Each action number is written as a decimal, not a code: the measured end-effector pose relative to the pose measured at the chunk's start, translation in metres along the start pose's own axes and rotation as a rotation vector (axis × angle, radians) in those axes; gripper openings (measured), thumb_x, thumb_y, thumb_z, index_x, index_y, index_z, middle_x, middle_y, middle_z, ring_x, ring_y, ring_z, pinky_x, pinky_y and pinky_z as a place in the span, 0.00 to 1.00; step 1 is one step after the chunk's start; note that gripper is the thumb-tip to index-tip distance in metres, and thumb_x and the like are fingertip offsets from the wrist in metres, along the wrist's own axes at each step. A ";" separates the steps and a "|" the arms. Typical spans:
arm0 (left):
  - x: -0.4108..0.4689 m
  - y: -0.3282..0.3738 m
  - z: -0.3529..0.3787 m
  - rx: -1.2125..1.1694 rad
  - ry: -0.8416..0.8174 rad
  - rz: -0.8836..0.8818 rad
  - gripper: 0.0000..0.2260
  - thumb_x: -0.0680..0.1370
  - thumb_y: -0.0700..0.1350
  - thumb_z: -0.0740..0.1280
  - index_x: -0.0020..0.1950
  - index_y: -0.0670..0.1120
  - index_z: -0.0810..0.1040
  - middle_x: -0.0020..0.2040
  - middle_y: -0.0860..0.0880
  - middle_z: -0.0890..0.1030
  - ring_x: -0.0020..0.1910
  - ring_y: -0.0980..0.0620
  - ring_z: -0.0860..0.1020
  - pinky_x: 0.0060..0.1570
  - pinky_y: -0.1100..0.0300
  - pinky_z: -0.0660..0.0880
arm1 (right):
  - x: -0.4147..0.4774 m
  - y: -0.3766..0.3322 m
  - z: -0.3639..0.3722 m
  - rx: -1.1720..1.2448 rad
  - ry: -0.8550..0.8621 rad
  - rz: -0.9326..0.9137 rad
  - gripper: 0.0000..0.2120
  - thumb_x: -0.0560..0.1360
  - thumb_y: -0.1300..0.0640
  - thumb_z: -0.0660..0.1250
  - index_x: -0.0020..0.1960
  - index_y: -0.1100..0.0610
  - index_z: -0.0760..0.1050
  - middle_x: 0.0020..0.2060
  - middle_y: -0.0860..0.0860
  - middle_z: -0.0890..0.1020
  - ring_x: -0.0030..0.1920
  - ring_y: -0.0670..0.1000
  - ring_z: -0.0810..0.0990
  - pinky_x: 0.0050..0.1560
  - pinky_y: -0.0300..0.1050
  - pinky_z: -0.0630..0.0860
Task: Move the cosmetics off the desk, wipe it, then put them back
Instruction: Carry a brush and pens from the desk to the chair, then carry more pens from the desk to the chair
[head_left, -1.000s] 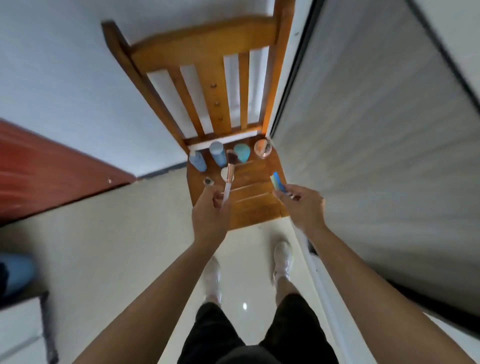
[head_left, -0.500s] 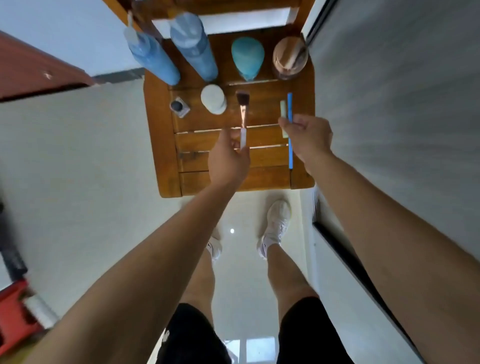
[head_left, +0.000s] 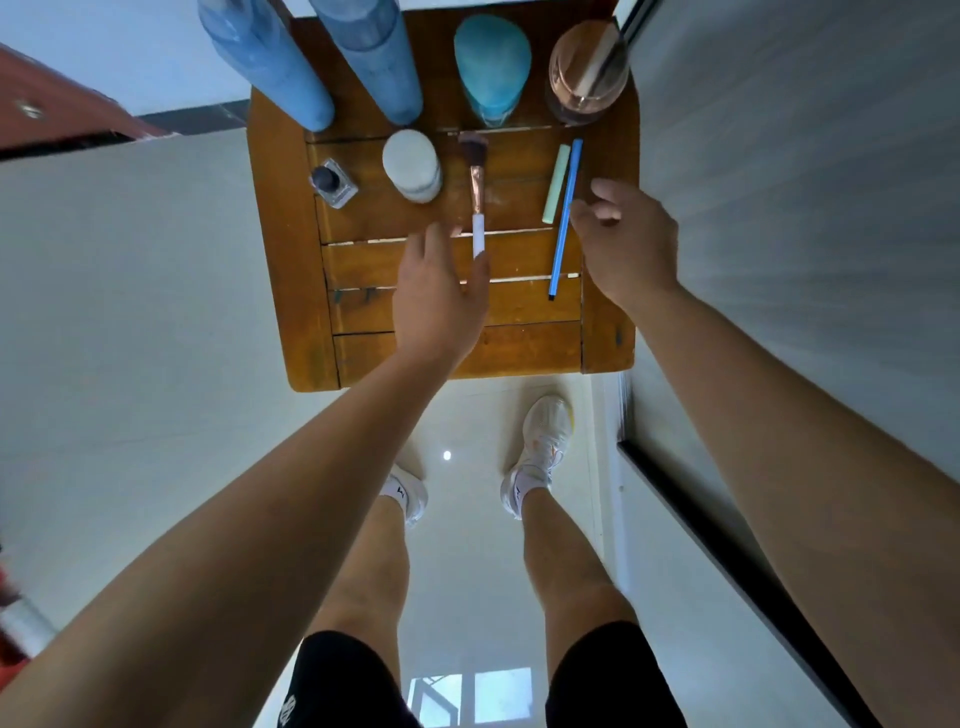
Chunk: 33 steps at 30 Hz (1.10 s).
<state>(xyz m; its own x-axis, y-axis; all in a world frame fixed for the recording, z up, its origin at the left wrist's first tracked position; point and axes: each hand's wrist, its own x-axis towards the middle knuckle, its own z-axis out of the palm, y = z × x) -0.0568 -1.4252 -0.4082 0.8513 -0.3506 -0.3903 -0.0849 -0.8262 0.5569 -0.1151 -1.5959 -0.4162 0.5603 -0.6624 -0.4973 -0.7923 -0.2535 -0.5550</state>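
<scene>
Looking straight down at a slatted wooden chair seat (head_left: 291, 260), glossy orange-brown, upper centre of frame. Parked on it, off the tabletop, approx. nine cosmetics.

Along the top edge, L to R:
- tall matte blue bottle (head_left: 260, 62)
- second blue bottle (head_left: 374, 57), more see-through
- teal egg-shaped sponge (head_left: 491, 62), soft-looking
- rounded clear jar (head_left: 587, 73) w/ brownish tint

Mid row, L to R:
- small square glass bottle (head_left: 332, 184) w/ dark cap
- squat white round jar (head_left: 413, 166)
- makeup brush (head_left: 475, 187) lying flat, w/ dark bristles, copper collar, white handle
- pale green stick (head_left: 556, 184) and thin blue pencil (head_left: 565, 218), flat side by side

Left grip (head_left: 441, 296) over centre of the seat, fingers loosely spread, thumb tip at the brush's handle end, pinching nothing as far as visible. Right grip (head_left: 623, 244) at the seat's right edge, just beside the pencil, fingers slack and half-curled, empty.

Judging from this layout: clearing-off step done or nearly so. No telling about leftovers on the tabletop, prob. the smooth grey slab (head_left: 805, 234) down the right side of frame. Wiping and putting back not yet begun; no cloth in sight.
</scene>
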 end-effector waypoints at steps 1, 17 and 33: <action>-0.004 0.001 -0.008 0.036 0.025 0.038 0.19 0.82 0.51 0.62 0.71 0.45 0.70 0.69 0.46 0.73 0.67 0.49 0.72 0.62 0.53 0.75 | -0.005 -0.004 -0.006 -0.035 0.021 -0.028 0.21 0.83 0.45 0.61 0.73 0.50 0.72 0.65 0.48 0.80 0.63 0.48 0.79 0.60 0.40 0.73; -0.133 0.114 -0.349 0.300 0.643 0.407 0.24 0.83 0.49 0.61 0.77 0.42 0.64 0.79 0.35 0.58 0.78 0.35 0.55 0.69 0.32 0.59 | -0.189 -0.249 -0.199 -0.179 0.463 -0.823 0.27 0.85 0.42 0.51 0.81 0.49 0.53 0.80 0.57 0.57 0.79 0.58 0.58 0.75 0.57 0.64; -0.484 -0.099 -0.662 0.384 1.306 -0.051 0.26 0.83 0.55 0.57 0.79 0.45 0.63 0.79 0.36 0.56 0.78 0.35 0.55 0.71 0.35 0.59 | -0.562 -0.532 -0.056 0.075 0.326 -1.735 0.27 0.83 0.44 0.58 0.79 0.53 0.61 0.79 0.59 0.60 0.77 0.58 0.63 0.74 0.51 0.63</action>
<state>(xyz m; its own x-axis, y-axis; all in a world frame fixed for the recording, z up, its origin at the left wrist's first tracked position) -0.1179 -0.8815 0.2113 0.7049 0.1760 0.6871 0.0062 -0.9702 0.2421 -0.0224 -1.1280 0.1959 0.5917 0.2068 0.7792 0.6247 -0.7286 -0.2811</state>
